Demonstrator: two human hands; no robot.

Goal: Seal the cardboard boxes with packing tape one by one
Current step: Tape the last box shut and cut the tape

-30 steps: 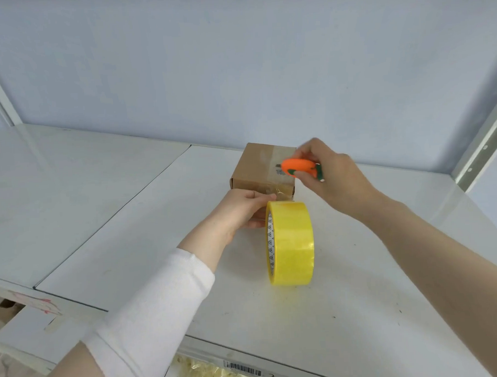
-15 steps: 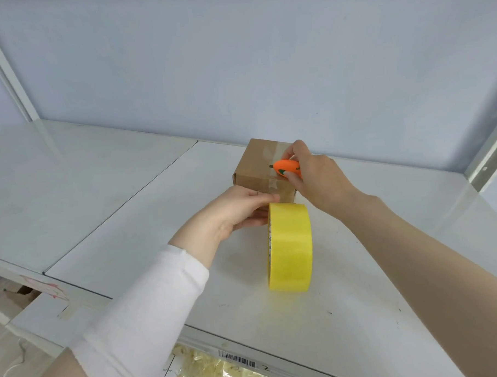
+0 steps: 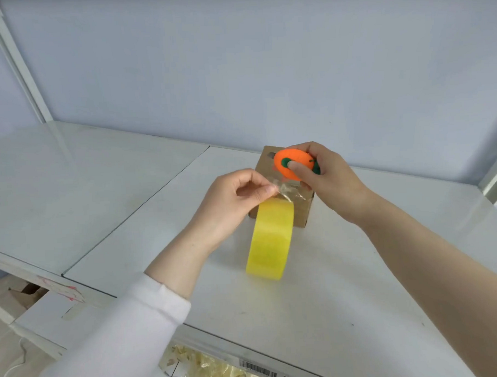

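Left hand (image 3: 228, 203) has lifted — pinching tape end (image 3: 291, 192) (cutter (image 3: 294, 157) raised).

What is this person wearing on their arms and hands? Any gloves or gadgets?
No gloves or gadgets. The left hand and right hand are bare, no rings or watch showing. A long white fabric sleeve with a cuff covers the left arm to the wrist. The right forearm is uncovered as far as the view shows.

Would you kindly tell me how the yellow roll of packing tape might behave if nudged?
The yellow roll of packing tape stands on its rim, so it would probably roll. A sideways push may tip it. Its crinkled end, pinched by the left hand, looks floppy.
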